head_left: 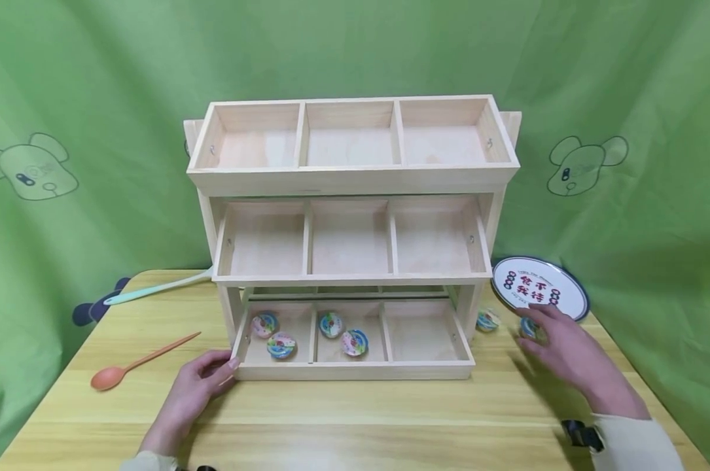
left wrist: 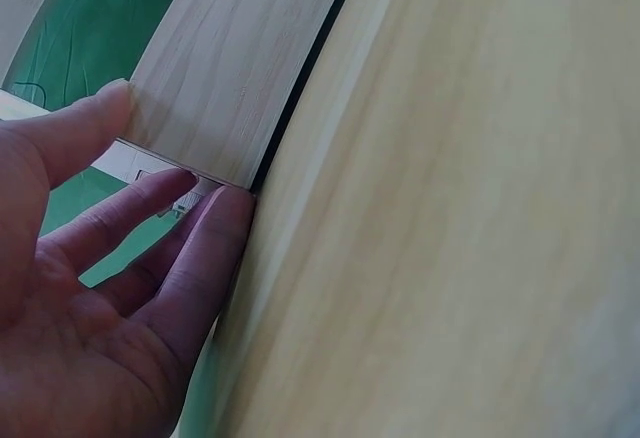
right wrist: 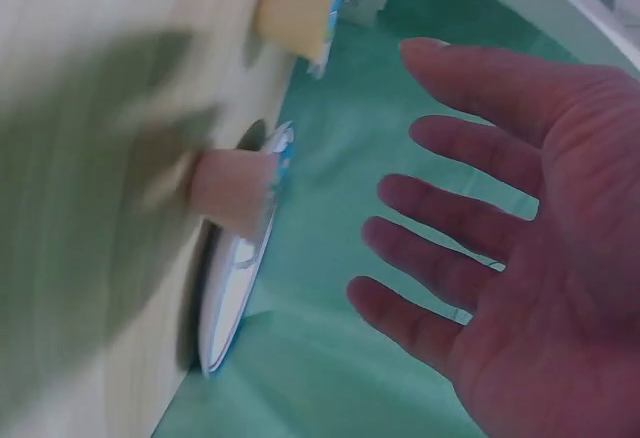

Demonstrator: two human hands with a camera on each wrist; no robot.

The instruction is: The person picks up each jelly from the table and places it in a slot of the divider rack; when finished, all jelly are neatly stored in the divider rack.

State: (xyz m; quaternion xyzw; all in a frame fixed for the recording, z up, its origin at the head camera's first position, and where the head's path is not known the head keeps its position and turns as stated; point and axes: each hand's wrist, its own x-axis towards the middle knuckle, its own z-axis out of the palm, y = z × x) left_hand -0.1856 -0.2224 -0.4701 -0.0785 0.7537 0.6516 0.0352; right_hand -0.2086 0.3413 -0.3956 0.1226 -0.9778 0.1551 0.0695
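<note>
A three-tier wooden rack (head_left: pixel 355 373) stands on the table, each tier split into three compartments. My left hand (head_left: pixel 192 392) rests at the front left corner of its lowest tier; in the left wrist view the thumb and fingertips touch the end of the front board (left wrist: pixel 240 68). Two jelly cups (head_left: pixel 281 345) lie in that tier's left compartment and two more jelly cups (head_left: pixel 355 342) in the middle one. My right hand (head_left: pixel 572 353) hovers with spread fingers over a jelly cup (right wrist: pixel 235 188) on the table, apart from it. Another jelly cup (head_left: pixel 487 320) stands nearer the rack.
Behind the right-hand cups lies a round white plate (head_left: pixel 522 271) with a dark rim and red lettering. To the left are an orange spoon (head_left: pixel 108 377) and a pale green long-handled utensil (head_left: pixel 160 288), partly hidden by the rack. A green curtain (head_left: pixel 355 46) hangs behind the table.
</note>
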